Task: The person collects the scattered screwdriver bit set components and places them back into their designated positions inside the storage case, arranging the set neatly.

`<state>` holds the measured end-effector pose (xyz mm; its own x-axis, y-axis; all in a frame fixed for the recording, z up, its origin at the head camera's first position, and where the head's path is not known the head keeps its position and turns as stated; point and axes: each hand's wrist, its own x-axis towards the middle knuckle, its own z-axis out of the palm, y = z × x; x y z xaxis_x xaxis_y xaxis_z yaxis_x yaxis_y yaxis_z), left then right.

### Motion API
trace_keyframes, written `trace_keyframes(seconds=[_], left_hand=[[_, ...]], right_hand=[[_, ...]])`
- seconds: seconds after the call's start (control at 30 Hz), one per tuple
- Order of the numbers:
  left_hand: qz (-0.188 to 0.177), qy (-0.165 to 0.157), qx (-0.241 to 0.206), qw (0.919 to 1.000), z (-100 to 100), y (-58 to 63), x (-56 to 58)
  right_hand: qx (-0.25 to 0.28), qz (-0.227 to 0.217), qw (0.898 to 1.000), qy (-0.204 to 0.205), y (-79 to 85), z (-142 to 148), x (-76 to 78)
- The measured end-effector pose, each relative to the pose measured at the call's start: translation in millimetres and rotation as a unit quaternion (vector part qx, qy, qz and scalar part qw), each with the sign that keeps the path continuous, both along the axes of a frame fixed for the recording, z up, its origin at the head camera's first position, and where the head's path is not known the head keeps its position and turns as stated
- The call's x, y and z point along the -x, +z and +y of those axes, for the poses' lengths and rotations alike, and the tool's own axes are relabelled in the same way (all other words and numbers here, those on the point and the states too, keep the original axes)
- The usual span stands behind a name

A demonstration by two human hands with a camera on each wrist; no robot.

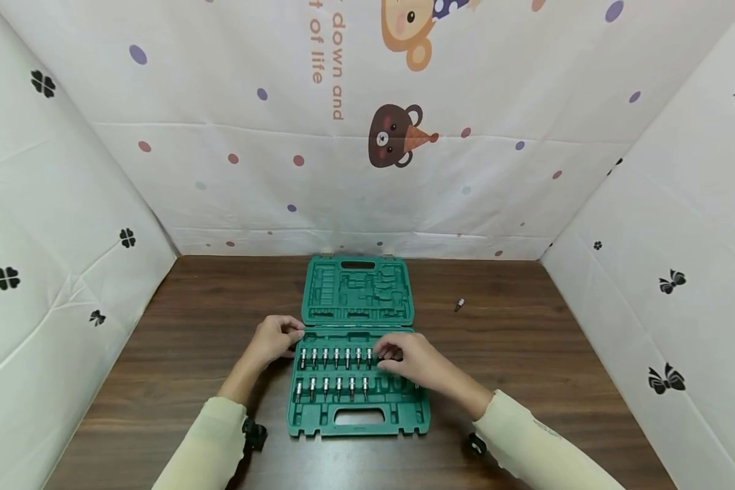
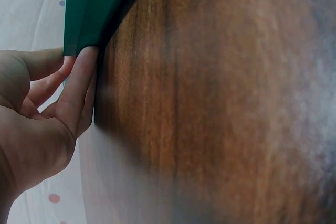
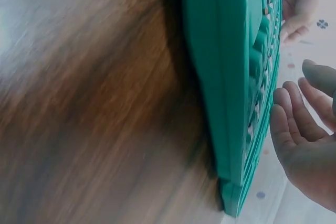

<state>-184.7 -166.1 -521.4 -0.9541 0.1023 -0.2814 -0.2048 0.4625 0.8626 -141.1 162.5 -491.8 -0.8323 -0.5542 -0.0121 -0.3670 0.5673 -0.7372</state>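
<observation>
An open green socket case [image 1: 309,413] lies on the wooden table, its lid [image 1: 358,314] folded back. Two rows of silver-topped bit sockets [image 1: 336,356] stand in its slots, the front row [image 1: 339,388] leaving vacant slots toward the right. My left hand [image 1: 274,339] pinches the case's left edge near the hinge, with the thumb at the rim and fingers against the side wall [image 2: 100,9]. Over the right end of the back row hovers my right hand [image 1: 418,361], fingers loosely bent. In the right wrist view its thumb and fingertips [image 3: 282,95] are apart, with nothing visible between them.
One loose bit socket [image 1: 459,305] lies on the table [image 1: 496,340] right of the lid. Patterned white cloth walls [image 1: 269,184] enclose the table's back and sides. The lid's far edge sits close to the back wall.
</observation>
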Motion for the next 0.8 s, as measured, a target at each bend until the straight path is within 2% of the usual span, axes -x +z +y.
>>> trace_keyframes(seconds=[0.17, 0.37, 0.57, 0.8], left_hand=[[0.002, 0.0, -0.003, 1.0, 0, 0.4, -0.5], [0.0, 0.002, -0.01, 1.0, 1, 2.6, -1.6], [-0.001, 0.001, -0.011, 0.9999, 0, 2.2, -0.9], [-0.001, 0.003, -0.006, 1.0, 1, 0.9, -0.3]], right_hand=[[0.01, 0.023, 0.999, -0.027, 1.6, 14, 2.3], [0.023, 0.03, 0.994, -0.1, 0.5, 35, 7.2], [0.036, 0.033, 0.984, -0.17, -5.7, 56, 14.0], [0.021, 0.075, 0.969, -0.236, -13.9, 80, 24.4]])
